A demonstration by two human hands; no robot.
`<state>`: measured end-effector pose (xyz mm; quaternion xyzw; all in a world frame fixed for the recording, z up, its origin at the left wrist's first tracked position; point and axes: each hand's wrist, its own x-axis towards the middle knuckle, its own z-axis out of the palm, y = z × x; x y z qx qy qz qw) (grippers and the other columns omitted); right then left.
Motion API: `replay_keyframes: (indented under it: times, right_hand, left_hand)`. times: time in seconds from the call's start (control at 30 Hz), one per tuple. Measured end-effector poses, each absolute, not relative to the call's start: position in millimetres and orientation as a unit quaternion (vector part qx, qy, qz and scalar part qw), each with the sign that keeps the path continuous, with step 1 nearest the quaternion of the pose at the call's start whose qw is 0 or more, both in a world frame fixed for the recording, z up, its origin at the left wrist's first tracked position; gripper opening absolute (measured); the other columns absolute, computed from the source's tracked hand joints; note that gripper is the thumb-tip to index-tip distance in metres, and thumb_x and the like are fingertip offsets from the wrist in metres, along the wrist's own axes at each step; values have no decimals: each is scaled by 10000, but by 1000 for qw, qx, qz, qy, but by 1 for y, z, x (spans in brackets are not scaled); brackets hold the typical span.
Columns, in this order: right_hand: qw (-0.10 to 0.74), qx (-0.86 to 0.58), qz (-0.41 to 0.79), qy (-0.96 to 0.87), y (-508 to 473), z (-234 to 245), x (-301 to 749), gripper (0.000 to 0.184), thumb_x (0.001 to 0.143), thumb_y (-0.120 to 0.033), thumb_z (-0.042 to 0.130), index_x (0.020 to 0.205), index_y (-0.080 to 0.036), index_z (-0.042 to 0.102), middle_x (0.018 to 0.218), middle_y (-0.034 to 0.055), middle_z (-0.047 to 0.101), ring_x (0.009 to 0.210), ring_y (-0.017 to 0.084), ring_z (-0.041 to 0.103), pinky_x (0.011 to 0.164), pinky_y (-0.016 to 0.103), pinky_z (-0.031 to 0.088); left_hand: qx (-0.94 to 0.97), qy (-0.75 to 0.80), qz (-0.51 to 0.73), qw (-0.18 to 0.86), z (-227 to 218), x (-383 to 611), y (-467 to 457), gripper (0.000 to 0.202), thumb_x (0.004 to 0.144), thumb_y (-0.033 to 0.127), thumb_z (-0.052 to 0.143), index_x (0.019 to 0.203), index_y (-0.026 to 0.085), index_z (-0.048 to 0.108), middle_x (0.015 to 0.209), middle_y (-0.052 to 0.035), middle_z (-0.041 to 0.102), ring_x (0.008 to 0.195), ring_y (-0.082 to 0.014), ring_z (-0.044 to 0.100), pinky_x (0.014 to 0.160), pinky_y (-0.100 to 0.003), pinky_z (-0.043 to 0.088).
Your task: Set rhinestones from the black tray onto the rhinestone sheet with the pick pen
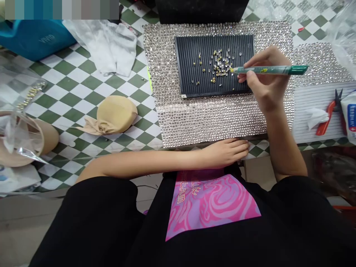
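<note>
My right hand (268, 76) grips a green pen-shaped tool (275, 70), held nearly level. Its pale tip points left and meets the small rhinestones (222, 66) scattered on a black ribbed tray (191, 83). Some stones look clear, others yellow-gold. The tray lies on a sparkly rhinestone mat (194, 126). Resting flat along the table's front edge, just below the mat, my left hand (229, 152) has its fingers stretched out to the right and holds nothing.
A cloth-wrapped yellow pad (115, 115) and a crumpled white cloth (107, 46) lie left. Beyond are a blue container (39, 39) and a beige tub (48, 135). Red-handled pliers (328, 118) lie right, beside a white packet (350, 115). A black box (203, 11) stands behind the mat.
</note>
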<state>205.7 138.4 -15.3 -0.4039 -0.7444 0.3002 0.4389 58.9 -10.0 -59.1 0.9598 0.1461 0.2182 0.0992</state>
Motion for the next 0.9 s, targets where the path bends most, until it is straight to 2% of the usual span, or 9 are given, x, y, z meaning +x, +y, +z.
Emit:
replay_keyframes:
  times: [0.2,0.37,0.47,0.7,0.9]
  right_hand:
    - [428,-420,282,-749,138,-22,206,122,856,-284,661,901,-189,599,872,23,621,770,128,685,629,258,607]
    - [439,-418,284,-743,140,-24,205,156,856,-329,675,887,-188,615,878,27,623,741,125,683,602,258,593]
    - [464,-401,291,-734,140,-23,208,180,864,-361,671,894,-190,626,873,40,625,739,138,690,582,263,585]
    - [468,-416,276,-729,141,-22,208,236,864,-435,667,879,-203,627,837,33,633,676,120,677,552,255,578]
    - [460,-447,278,-715,142,-25,202,308,868,-499,646,877,-193,617,829,31,641,684,121,695,555,234,591]
  left_hand:
    - [959,140,241,45,-56,58,-12,359,973,139,416,1251,111,641,1387,-111,612,1304,-180,577,1098,-293,465]
    - [949,178,258,-42,-44,54,-15,358,991,174,409,1262,146,643,1393,-54,613,1318,-171,566,1128,-292,458]
    - [936,233,254,-66,-34,52,-9,374,996,189,397,1293,138,617,1403,-52,606,1330,-173,554,1130,-298,453]
    - [970,194,145,21,-32,46,30,497,986,150,338,1474,89,405,1545,-85,439,1438,-200,426,1189,-373,396]
    - [976,172,124,53,-39,44,40,494,999,140,315,1485,77,375,1580,-80,376,1463,-213,383,1212,-399,371]
